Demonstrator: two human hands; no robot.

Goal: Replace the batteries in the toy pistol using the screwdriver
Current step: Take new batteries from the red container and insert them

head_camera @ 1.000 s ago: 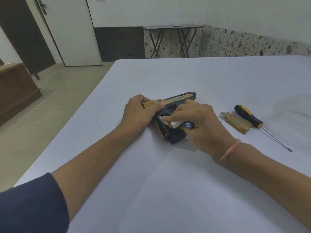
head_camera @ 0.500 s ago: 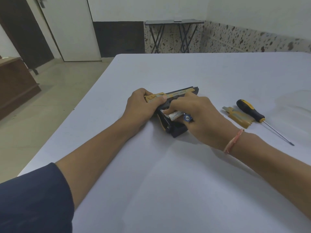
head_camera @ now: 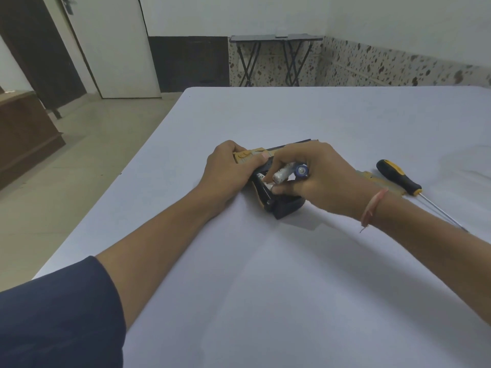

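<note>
The black and tan toy pistol (head_camera: 284, 204) lies on its side on the white table (head_camera: 265, 288). My left hand (head_camera: 229, 172) presses down on its tan slide end and holds it still. My right hand (head_camera: 316, 179) pinches a silver and blue battery (head_camera: 291, 173) tilted up out of the open grip compartment. Another silver battery (head_camera: 268, 185) shows inside the compartment under my fingers. To the right lie the black and yellow screwdriver (head_camera: 398, 176) and the tan battery cover (head_camera: 382, 181), partly hidden by my right wrist.
The table's left edge (head_camera: 132, 166) drops to a tiled floor. A folding table (head_camera: 276, 38) stands against the far wall, a wooden cabinet (head_camera: 24, 134) at the far left.
My right hand has lifted the battery's blue end up out of the grip compartment. The left hand still holds the pistol in the same place.
</note>
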